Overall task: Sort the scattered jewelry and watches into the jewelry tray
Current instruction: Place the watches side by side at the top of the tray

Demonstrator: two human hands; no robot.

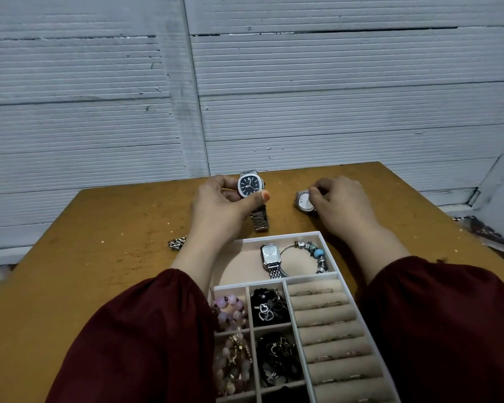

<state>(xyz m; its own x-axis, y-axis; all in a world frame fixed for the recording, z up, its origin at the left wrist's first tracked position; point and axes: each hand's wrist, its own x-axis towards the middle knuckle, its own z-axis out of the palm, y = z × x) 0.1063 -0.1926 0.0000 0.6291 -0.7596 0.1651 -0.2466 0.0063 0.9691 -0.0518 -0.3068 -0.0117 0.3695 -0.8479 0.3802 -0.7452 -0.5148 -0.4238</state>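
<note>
My left hand (221, 205) grips a silver watch with a dark dial (249, 185), held upright beyond the tray, its metal band hanging down to the table. My right hand (341, 202) pinches a second watch with a pale dial (303, 201) lying on the table. The jewelry tray (329, 276) sits near me between my forearms. Its far compartment holds a rectangular silver watch (269, 258) and a beaded charm bracelet (313, 251). Small compartments hold pink bead bracelets (230, 309) and dark necklaces (269, 308). Rings sit in the beige ring rolls (329, 330).
A small chain piece (177, 242) lies on the brown table (114, 228) left of my left forearm. A grey ribbed wall stands right behind the table's far edge. Dark red sleeves cover both forearms and hide part of the tray's left side.
</note>
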